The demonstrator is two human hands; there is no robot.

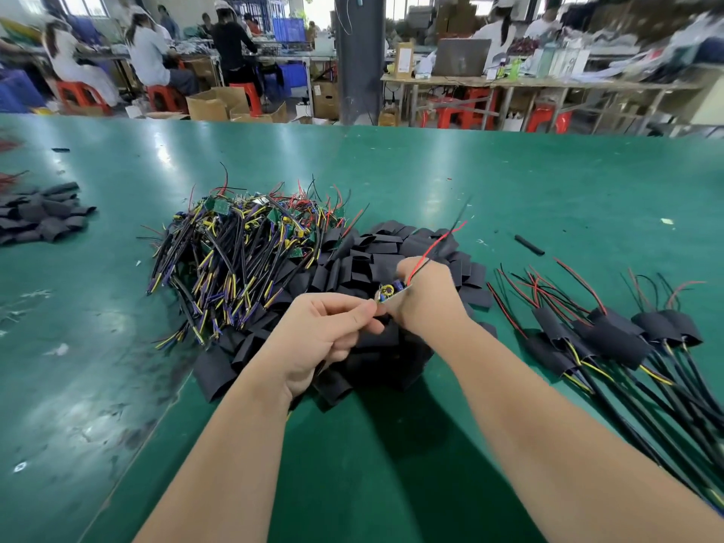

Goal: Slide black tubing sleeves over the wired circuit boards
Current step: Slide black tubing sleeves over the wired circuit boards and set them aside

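Left hand point(325, 331) and right hand point(427, 299) are both pinching one bare circuit board point(391, 292) over the sleeve pile point(391, 244), small sleeved batch point(611, 335) lying right of it, big unsleeved heap point(243, 252) waiting left, so mostly undone.

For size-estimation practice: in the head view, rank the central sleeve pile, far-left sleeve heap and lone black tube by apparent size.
1. central sleeve pile
2. far-left sleeve heap, partly cropped by the frame
3. lone black tube

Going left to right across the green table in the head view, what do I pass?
Small sleeve pile, heap of bare wired boards, large sleeve pile beneath the held board, finished sleeved boards.
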